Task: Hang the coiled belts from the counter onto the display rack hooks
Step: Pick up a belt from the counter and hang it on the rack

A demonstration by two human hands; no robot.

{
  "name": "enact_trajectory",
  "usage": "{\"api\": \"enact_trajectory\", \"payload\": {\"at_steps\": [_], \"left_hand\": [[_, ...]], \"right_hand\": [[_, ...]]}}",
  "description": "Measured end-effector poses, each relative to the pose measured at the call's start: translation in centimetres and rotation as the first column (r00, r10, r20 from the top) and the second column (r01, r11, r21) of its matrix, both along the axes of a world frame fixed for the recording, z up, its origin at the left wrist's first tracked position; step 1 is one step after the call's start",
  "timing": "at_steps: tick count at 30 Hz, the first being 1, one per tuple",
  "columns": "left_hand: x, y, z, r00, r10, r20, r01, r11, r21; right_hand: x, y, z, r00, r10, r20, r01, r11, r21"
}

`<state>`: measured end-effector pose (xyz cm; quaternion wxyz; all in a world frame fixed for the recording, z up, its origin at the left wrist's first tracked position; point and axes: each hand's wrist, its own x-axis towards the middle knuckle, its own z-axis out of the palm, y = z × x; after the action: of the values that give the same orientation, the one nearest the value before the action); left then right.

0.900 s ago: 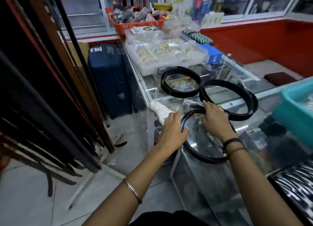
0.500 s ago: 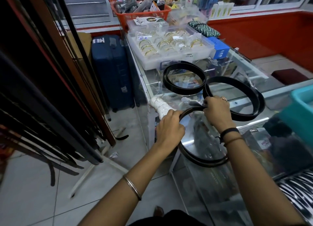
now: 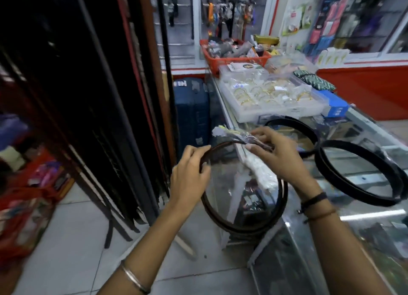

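Note:
A dark coiled belt (image 3: 223,223) in a clear plastic wrapper hangs in the air off the counter's left edge, held by both hands. My left hand (image 3: 189,179) grips its upper left arc. My right hand (image 3: 273,155) pinches the wrapped top end with the tag. Two more black coiled belts, one far (image 3: 293,123) and one near (image 3: 355,195), lie flat on the glass counter (image 3: 364,175) to the right. The display rack (image 3: 92,95) with several long dark belts hanging down stands at the left.
A clear tray of gold bangles (image 3: 271,98), a blue box (image 3: 335,107) and an orange basket (image 3: 234,53) stand on the far counter. A blue suitcase (image 3: 192,113) stands on the floor between rack and counter. Red bags (image 3: 24,215) lie at lower left.
Both hands have lifted the coiled belt off the counter and swung it left, clear of the edge. The view has turned left toward the rack.

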<state>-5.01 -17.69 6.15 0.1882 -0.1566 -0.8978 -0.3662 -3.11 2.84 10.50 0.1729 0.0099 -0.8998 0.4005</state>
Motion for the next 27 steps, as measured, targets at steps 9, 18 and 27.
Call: {"api": "enact_trajectory", "payload": {"at_steps": [9,18,27], "left_hand": [[-1.5,-15.9,4.8,0.925,0.335,-0.180,-0.312,0.939,0.144],[-2.1,-28.2,10.9,0.895,0.388,-0.219,-0.261,0.855,0.448],[-3.2,-32.0,23.0,0.875,0.116,-0.471,0.194,0.805,0.560]], "right_hand": [[-4.1,-16.1,4.2,0.923,0.327,-0.202,-0.385,0.800,-0.461],[-5.9,-30.8,9.8,0.789,0.446,-0.423,-0.610,0.479,-0.632],[-8.5,-41.2,16.8,0.672,0.338,-0.658,-0.734,0.416,-0.536]]}}
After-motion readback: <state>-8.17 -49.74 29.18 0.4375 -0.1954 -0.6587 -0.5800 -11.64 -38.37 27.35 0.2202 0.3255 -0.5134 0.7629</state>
